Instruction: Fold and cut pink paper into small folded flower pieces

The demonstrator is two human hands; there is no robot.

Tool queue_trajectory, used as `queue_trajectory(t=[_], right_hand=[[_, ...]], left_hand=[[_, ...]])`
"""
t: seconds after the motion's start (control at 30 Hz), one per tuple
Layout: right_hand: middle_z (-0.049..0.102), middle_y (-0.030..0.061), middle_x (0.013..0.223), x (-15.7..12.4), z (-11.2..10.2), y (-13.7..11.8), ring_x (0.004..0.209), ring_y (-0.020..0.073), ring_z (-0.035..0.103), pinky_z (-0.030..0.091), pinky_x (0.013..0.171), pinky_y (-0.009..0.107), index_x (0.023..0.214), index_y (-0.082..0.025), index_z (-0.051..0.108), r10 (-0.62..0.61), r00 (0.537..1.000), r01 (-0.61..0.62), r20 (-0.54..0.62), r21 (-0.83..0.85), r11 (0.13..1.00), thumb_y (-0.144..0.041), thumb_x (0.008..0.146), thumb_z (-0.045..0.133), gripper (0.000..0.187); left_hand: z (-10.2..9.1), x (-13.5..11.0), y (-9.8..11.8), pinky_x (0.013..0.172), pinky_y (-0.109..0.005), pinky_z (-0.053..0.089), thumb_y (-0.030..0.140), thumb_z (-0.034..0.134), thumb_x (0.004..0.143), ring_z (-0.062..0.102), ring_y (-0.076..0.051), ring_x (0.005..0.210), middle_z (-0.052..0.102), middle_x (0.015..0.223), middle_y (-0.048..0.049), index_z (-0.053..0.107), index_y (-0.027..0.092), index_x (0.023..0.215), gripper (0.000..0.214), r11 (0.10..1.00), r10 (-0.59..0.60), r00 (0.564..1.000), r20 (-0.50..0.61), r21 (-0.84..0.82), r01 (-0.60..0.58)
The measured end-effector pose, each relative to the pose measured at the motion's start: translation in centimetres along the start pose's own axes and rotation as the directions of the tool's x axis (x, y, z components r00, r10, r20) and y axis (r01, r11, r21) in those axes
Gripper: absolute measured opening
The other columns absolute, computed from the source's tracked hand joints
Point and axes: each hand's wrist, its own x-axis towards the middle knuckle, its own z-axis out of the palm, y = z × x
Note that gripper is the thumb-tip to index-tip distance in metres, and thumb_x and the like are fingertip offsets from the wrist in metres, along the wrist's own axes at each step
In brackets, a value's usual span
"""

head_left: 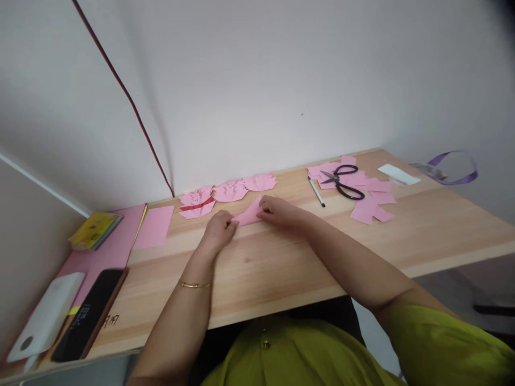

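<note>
A folded piece of pink paper (248,215) lies on the wooden table in front of me, held between both hands. My left hand (219,228) is closed on its left end, fingers bent, pressing it near the tabletop. My right hand (276,210) pinches the paper's right side, where one corner points upward. Behind the hands, along the wall, sit folded pink paper pieces with jagged edges (230,191); the leftmost has a red strip (197,205) across it.
To the right, black-handled scissors (340,181) lie on pink paper scraps (364,210), beside a pen (316,192) and a white strip (398,174). On the left are pink sheets (155,228), a yellow packet (94,230), a phone (90,316) and a white device (48,316).
</note>
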Motion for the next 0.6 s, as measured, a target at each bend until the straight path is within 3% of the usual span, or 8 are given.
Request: queue_trajectory(t=[0.27,0.6], right_hand=[[0.056,0.008,0.087,0.09,0.25,-0.12,0.071,0.0138,0.047,0.035,0.065,0.027,0.062,-0.017,0.046,0.032,0.999,-0.033,-0.021,-0.034,0.999,-0.03,0.087,0.049,0.028],[0.057,0.0092,0.089,0.25,0.41,0.04,0.071,0.0139,0.047,0.036,0.064,0.027,0.062,-0.017,0.046,0.056,0.998,-0.056,-0.016,-0.026,0.998,-0.029,0.086,0.048,0.027]], left_hand=[[0.74,0.39,-0.32,0.068,-0.033,0.037,0.03,0.051,0.082,0.048,-0.019,0.072,0.05,0.07,-0.0038,0.044,0.021,0.06,0.025,0.997,-0.027,0.999,-0.044,0.067,0.03],[0.39,0.38,-0.67,0.068,-0.031,0.039,0.028,0.056,0.077,0.049,-0.017,0.073,0.051,0.073,-0.0029,0.044,0.02,0.055,0.026,0.998,-0.015,1.0,-0.028,-0.065,0.013]])
